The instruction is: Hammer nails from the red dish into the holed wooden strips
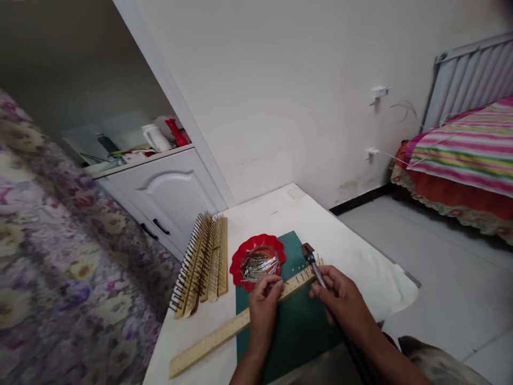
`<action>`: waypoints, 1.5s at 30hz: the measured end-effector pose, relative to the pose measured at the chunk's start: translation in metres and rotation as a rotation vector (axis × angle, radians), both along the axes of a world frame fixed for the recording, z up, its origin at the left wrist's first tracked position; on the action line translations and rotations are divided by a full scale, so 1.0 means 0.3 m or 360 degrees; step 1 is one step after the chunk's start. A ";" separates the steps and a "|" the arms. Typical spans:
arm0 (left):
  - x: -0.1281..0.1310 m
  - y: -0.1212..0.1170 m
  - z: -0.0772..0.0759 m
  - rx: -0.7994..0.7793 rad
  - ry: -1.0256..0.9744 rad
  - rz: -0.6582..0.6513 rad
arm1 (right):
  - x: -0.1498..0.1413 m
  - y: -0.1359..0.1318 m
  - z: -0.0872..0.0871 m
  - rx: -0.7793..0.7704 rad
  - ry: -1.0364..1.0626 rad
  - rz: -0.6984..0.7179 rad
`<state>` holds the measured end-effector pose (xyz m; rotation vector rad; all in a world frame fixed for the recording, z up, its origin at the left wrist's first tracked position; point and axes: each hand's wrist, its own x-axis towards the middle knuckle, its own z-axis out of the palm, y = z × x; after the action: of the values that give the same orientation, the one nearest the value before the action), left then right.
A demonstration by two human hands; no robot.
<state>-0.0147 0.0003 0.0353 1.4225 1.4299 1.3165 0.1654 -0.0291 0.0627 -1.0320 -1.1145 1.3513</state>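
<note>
My right hand (340,299) is closed around a hammer (319,275), its head raised over the far end of a long pale wooden strip (214,343). A row of thin nails (302,276) stands upright in that end of the strip. Over the strip's middle, the fingers of my left hand (263,305) are pinched together; whatever is between them is too small to make out. Under part of the strip lies a green cutting mat (300,334). Just beyond my left hand, a red scalloped dish (236,262) holds many loose nails (260,264).
Several wooden strips studded with nails (202,262) lie side by side at the table's left. The white table (352,246) meets the wall at its far edge. A white cabinet (172,192) and a floral curtain (40,256) are on the left, a bed (465,155) at right.
</note>
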 end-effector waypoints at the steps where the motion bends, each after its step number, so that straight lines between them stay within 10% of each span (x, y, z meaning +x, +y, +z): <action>1: 0.000 0.010 -0.011 0.0032 0.0073 -0.0006 | 0.001 0.000 0.003 -0.0009 -0.0013 -0.0006; 45: 0.043 0.075 -0.082 0.0175 0.0475 -0.0067 | -0.054 -0.024 0.001 -0.0033 -0.0216 0.0353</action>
<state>-0.0019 0.0228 0.0106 1.7718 1.5255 1.2098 0.1492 -0.0364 0.0629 -1.0514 -1.3507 1.4869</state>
